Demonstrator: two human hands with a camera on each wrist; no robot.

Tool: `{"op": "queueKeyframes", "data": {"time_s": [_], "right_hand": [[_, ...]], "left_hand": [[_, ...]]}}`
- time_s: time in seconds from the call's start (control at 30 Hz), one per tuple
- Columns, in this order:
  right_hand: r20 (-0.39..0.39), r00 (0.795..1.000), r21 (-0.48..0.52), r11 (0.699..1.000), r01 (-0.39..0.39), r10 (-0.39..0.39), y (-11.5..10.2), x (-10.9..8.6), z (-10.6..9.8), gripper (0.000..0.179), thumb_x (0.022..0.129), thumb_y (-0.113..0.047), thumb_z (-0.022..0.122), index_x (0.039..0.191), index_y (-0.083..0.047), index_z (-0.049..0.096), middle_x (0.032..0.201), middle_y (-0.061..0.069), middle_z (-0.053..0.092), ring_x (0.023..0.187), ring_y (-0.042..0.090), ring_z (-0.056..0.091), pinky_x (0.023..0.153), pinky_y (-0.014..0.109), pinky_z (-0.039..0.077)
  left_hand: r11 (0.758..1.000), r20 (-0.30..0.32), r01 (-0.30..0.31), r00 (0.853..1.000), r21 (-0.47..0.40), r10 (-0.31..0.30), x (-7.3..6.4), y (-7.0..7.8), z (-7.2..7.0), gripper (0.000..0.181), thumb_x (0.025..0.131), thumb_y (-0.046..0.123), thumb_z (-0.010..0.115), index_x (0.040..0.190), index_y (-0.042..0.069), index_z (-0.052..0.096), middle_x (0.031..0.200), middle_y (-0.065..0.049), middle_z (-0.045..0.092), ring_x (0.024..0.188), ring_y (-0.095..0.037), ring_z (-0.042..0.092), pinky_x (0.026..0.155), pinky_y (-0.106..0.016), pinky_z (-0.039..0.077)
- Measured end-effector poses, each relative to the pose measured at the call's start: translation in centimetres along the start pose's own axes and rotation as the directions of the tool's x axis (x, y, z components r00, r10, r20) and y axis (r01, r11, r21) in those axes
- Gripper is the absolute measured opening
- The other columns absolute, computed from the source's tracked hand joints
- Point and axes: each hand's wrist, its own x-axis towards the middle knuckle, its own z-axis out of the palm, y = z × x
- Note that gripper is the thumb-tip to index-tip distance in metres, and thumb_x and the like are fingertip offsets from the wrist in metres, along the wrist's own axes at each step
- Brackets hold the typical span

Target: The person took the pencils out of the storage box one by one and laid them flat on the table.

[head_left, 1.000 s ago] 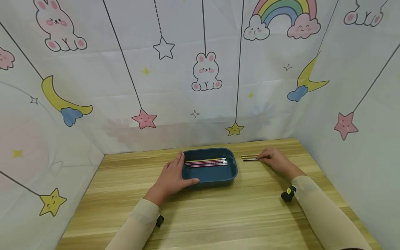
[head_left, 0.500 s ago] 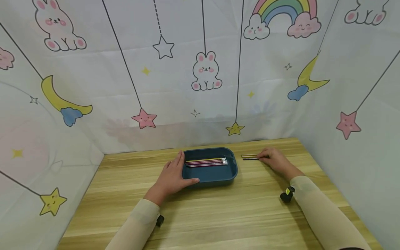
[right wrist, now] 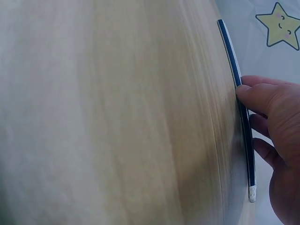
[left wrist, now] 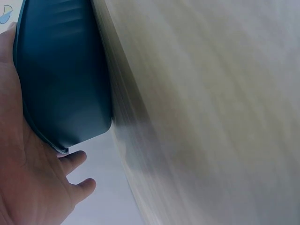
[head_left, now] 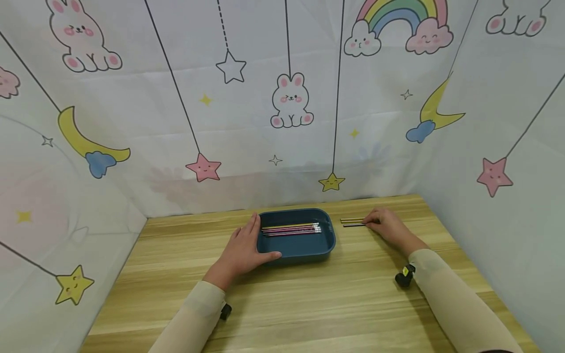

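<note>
My left hand (head_left: 242,248) rests against the left end of a dark blue plastic tray (head_left: 304,252), fingers straight along its side and thumb over the front rim. In the left wrist view the palm lies against the tray wall (left wrist: 63,70). Inside the tray several pencils (head_left: 291,229) lie side by side, their white eraser ends to the right. Right of the tray, my right hand (head_left: 386,226) pinches a dark pencil (right wrist: 246,131) between thumb and fingers, low at the tabletop. Just behind it lie yellowish pencils (head_left: 348,220), partly hidden by the hand.
The wooden table (head_left: 300,309) ends at a white cloth backdrop (head_left: 247,132) printed with rabbits, stars and moons, which also rises on the left and right sides. A small black wrist camera (head_left: 404,277) sits at the right cuff.
The right hand keeps hold of the dark pencil and has shifted very slightly left. The left hand and the tray have stayed in place.
</note>
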Motion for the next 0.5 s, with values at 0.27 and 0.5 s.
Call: {"op": "queueKeyframes", "data": {"time_s": [0.27, 0.5], "right_hand": [[-0.031, 0.999, 0.02, 1.0, -0.011, 0.012, -0.5, 0.1, 0.0, 0.011, 0.1, -0.002, 0.081, 0.107, -0.008, 0.086, 0.108, 0.007, 0.076, 0.105, 0.035, 0.068, 0.092, 0.058, 0.057], [-0.062, 0.998, 0.058, 0.998, 0.018, -0.015, -2.6, 1.1, -0.3, 0.009, 0.101, -0.004, 0.081, 0.107, -0.008, 0.087, 0.105, 0.004, 0.078, 0.096, 0.025, 0.071, 0.085, 0.046, 0.059]], "left_hand": [[1.0, -0.001, -0.004, 1.0, -0.009, 0.004, -0.1, 0.2, -0.1, 0.132, 0.091, 0.088, 0.064, 0.177, 0.002, 0.011, 0.185, -0.017, 0.01, 0.169, -0.034, 0.02, 0.133, -0.064, 0.018], [1.0, 0.0, -0.003, 1.0, -0.008, 0.003, 0.0, 0.1, -0.1, 0.133, 0.091, 0.09, 0.063, 0.177, 0.002, 0.011, 0.185, -0.016, 0.009, 0.169, -0.034, 0.019, 0.133, -0.064, 0.018]]}}
